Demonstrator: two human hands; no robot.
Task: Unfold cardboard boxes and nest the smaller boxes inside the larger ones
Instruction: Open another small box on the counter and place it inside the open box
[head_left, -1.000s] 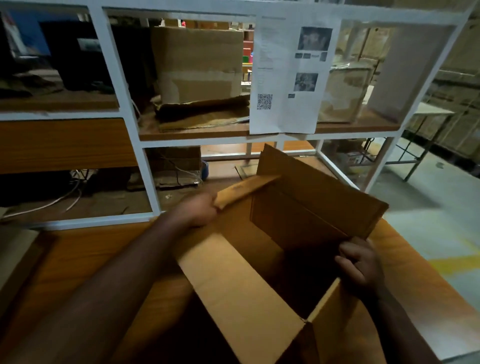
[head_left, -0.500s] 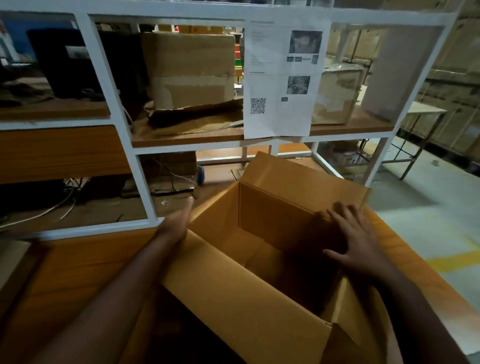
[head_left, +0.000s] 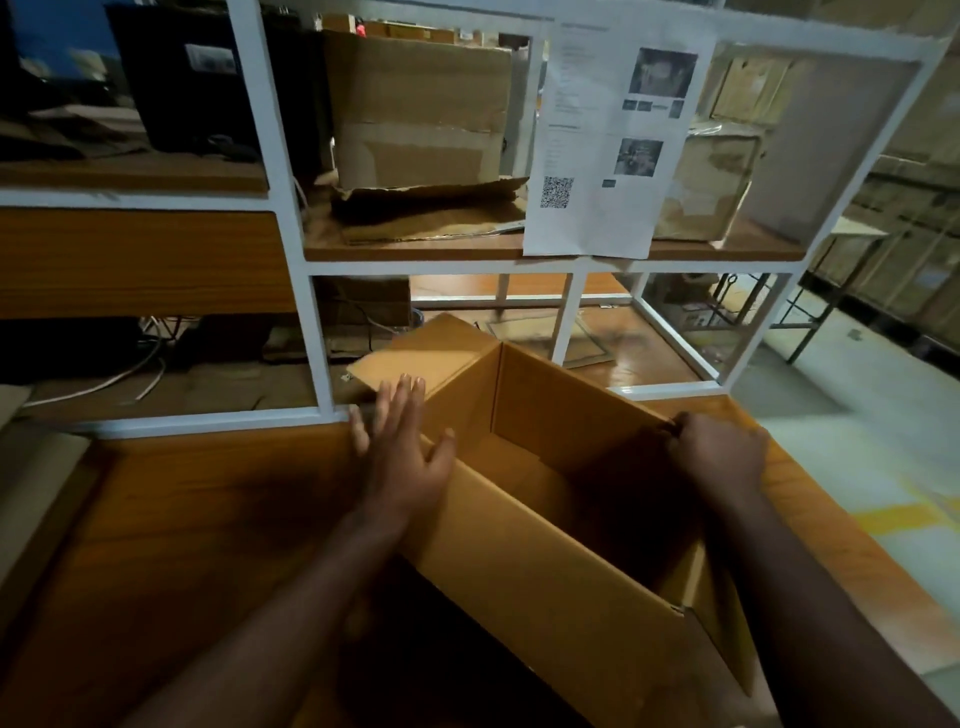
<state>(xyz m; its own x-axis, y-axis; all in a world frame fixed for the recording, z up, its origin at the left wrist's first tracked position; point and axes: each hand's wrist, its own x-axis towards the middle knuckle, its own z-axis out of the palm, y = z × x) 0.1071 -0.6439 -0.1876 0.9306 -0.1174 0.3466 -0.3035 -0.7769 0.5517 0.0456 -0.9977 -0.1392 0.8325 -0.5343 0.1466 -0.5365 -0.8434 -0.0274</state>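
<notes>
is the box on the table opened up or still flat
Opened up. The box stands on the table with its walls squared, top open and its inside visible; one flap is folded outward.

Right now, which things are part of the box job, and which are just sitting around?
Part of the job:
- open orange-brown cardboard box on the wooden table
- left hand, flat by its folded-out flap
- right hand, gripping its far rim

Just sitting around:
- worn brown cardboard box on the shelf
- white printed paper sheet
- white metal shelf frame

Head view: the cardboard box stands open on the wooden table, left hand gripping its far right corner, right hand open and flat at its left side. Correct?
Hands are swapped. In the head view the right hand grips the far right corner of the cardboard box; the left hand is open at its left side. The wooden table part holds.
</notes>
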